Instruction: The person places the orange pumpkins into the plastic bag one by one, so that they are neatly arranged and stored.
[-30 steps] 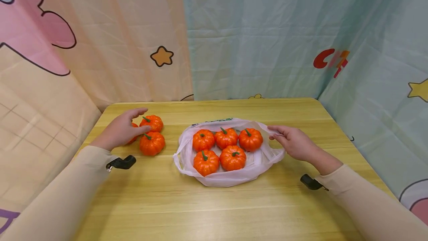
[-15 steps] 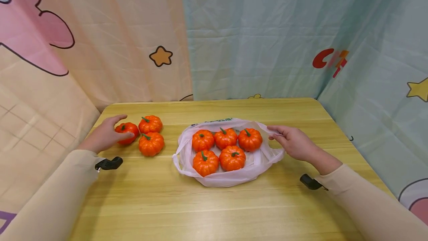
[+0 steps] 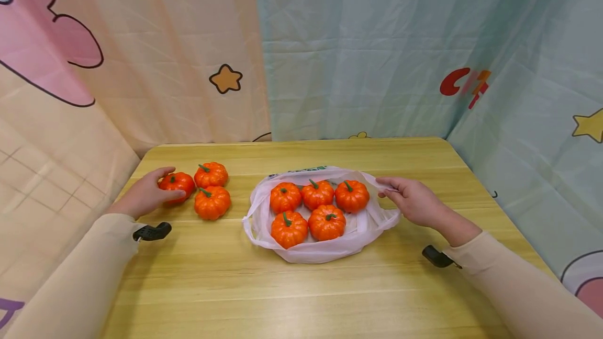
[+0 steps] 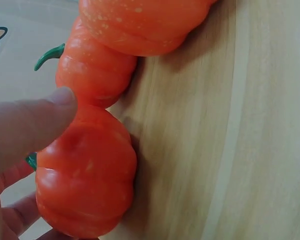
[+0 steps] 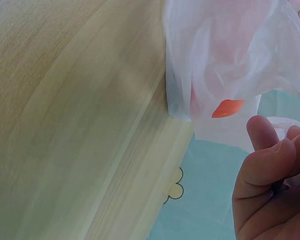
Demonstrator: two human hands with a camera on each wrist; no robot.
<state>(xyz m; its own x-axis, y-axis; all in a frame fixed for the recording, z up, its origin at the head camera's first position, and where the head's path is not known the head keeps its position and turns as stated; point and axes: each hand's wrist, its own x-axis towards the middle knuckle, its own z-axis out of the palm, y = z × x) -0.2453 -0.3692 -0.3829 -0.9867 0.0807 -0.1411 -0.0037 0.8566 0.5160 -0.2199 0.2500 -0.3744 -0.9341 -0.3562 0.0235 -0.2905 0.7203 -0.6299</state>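
On the left of the table, my left hand grips a small orange pumpkin with a green stem. In the left wrist view the thumb lies along one side of it and fingers curl at the other. Two more pumpkins, a far one and a near one, sit just right of it. My right hand pinches the right edge of a white plastic bag, holding its mouth wide. Several pumpkins lie inside the bag.
The wooden table carries everything. Printed cloth curtains stand behind it and at both sides. Black camera mounts stick out at both wrists. A loose bag handle hangs at the bag's left end.
My left hand has moved left, from beside the two right-hand pumpkins to the leftmost one, and its fingers have closed round it. The right hand and bag have stayed put.
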